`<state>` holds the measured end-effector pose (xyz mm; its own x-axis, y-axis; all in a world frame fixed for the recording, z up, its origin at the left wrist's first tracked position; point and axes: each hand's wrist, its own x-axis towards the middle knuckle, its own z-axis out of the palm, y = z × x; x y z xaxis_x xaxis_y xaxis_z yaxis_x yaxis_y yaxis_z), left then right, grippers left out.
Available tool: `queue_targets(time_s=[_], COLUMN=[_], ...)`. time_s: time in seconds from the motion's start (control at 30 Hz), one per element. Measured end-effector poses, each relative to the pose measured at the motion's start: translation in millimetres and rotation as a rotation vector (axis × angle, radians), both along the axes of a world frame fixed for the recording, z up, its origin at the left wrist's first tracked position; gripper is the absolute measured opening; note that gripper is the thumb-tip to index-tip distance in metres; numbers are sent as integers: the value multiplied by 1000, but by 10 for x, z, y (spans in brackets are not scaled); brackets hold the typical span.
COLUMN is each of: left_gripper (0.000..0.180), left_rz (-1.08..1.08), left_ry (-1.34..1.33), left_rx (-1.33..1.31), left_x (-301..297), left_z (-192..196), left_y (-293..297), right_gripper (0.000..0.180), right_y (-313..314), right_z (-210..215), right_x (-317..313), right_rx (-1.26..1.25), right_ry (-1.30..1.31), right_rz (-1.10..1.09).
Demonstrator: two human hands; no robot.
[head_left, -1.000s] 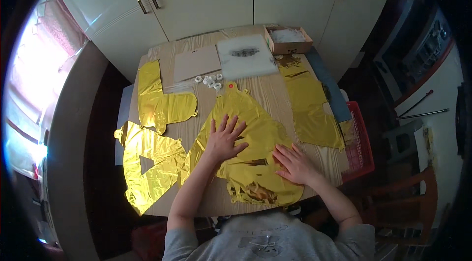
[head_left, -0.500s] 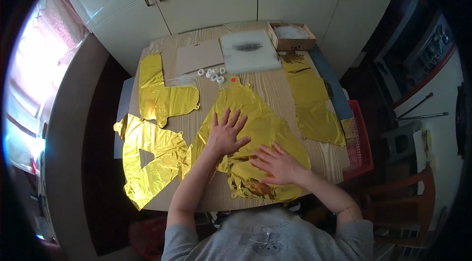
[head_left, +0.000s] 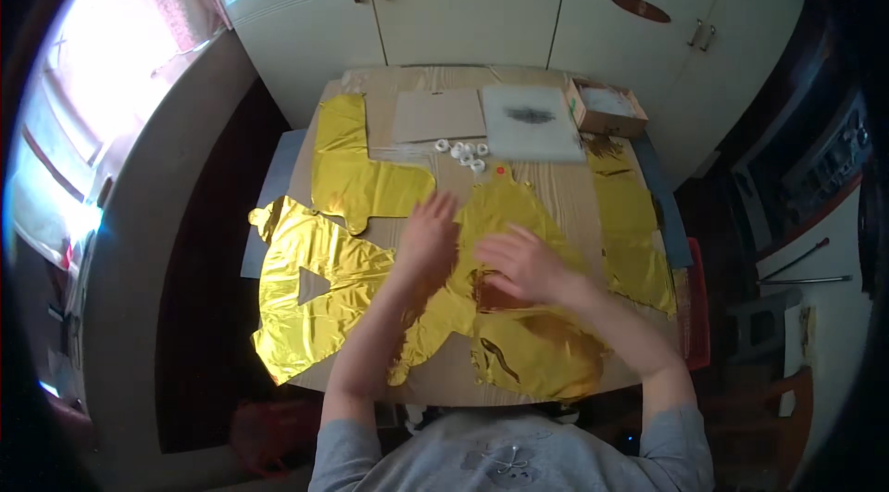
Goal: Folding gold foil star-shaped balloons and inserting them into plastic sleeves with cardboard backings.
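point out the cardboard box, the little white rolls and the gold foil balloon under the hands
cardboard box (head_left: 607, 110), head view, its open top
white rolls (head_left: 463, 151), head view, middle of the cluster
gold foil balloon (head_left: 542, 358), head view, its lower crumpled part

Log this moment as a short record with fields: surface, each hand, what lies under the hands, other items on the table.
surface: wooden table in front of white cabinets
left hand: flat, fingers spread, on the central gold foil balloon
right hand: flat on the same balloon, holding nothing
other foil: gold pieces at left, upper left and right
far edge: cardboard sheet, grey pad, small open box, white rolls
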<state>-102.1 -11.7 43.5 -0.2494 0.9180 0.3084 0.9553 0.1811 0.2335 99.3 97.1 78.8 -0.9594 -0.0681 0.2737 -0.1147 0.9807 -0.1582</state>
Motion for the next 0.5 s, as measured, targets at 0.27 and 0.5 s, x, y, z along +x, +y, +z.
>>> queue_targets(time_s=[0.27,0.5], left_gripper=[25,26], left_rz=[290,215], left_ry=[-254,-208], left_rx=[146,325], left_x=[-1160,-1192], left_z=[-463,-554], left_y=[-247,-335], right_gripper=[25,11], right_y=[274,385], right_z=[-422,-865], right_x=[-1818,-2167], right_rx=[201,376], right_ry=[10,62], right_rz=[106,137])
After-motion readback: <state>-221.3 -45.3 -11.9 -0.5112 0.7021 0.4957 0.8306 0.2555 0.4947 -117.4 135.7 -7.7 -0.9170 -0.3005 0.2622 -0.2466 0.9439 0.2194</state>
